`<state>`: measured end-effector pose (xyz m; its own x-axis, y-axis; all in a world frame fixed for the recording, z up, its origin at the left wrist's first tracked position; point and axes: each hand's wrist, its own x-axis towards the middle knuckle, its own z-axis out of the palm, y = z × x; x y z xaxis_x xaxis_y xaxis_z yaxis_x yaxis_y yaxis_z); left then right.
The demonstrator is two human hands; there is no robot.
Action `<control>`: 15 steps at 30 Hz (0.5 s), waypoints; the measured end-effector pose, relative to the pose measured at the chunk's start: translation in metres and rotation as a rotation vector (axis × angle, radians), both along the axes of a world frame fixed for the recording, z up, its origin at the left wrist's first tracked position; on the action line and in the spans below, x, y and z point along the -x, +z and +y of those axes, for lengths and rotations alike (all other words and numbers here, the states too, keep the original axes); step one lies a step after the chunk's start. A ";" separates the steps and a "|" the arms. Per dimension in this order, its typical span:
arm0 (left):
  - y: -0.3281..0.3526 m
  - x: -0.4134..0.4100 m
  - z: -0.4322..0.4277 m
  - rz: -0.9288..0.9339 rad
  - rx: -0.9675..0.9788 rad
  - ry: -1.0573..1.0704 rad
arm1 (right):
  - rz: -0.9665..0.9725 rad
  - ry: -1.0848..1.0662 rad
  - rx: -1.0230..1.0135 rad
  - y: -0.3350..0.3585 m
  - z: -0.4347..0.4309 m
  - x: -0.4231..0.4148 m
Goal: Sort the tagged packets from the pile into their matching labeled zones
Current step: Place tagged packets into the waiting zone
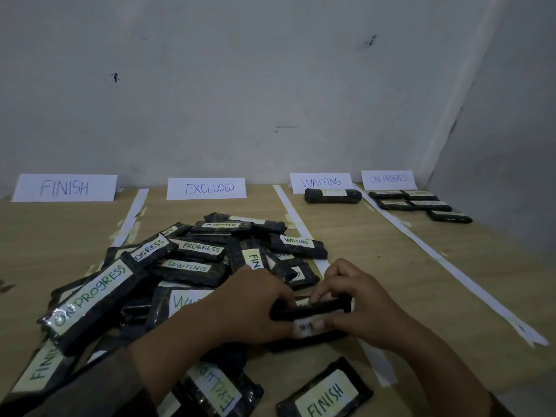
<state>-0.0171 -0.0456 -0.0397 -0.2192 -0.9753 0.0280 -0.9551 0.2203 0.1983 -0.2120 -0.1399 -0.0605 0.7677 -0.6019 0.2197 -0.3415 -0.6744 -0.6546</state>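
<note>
Four paper signs stand along the far edge of the wooden worktop, marking lanes split by white paper strips: FINISH sign, EXCLUDED sign, WAITING sign and ON PROGRESS sign. One black packet lies just before the WAITING sign, while five packets sit grouped in the ON PROGRESS lane at the far right corner. The unsorted pile spreads from the middle of the worktop toward its left edge. Near the front edge, a person's left hand and right hand grip one packet tagged "WA" between them, fingers curled over its top, thumbs at the tag. A FINISH packet lies at the front edge below the hands.
</note>
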 end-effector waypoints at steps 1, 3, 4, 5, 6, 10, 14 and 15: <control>0.001 -0.001 -0.001 0.055 -0.001 0.026 | -0.040 -0.008 0.027 0.000 -0.001 0.000; 0.004 -0.002 -0.004 0.154 -0.024 0.089 | -0.084 -0.018 0.073 0.000 -0.003 -0.001; 0.004 -0.003 -0.006 0.194 -0.028 0.118 | -0.084 -0.018 0.102 0.000 -0.003 -0.002; 0.006 -0.004 -0.006 0.231 -0.022 0.146 | -0.065 -0.016 0.144 0.000 -0.003 -0.001; 0.007 -0.006 -0.007 0.263 -0.006 0.174 | -0.029 -0.009 0.193 0.000 -0.003 -0.001; 0.013 -0.015 -0.010 0.317 0.040 0.231 | 0.073 0.032 0.325 0.000 -0.003 0.003; 0.012 -0.014 -0.018 0.335 0.042 0.226 | 0.095 0.027 0.402 0.006 -0.008 0.005; 0.012 -0.013 -0.020 0.338 0.055 0.220 | 0.101 0.020 0.414 0.009 -0.011 0.006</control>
<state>-0.0040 -0.0654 -0.0273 0.0254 -0.9929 0.1160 -0.8637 0.0366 0.5026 -0.2184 -0.1508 -0.0519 0.8081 -0.4638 0.3631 -0.3742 -0.8803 -0.2916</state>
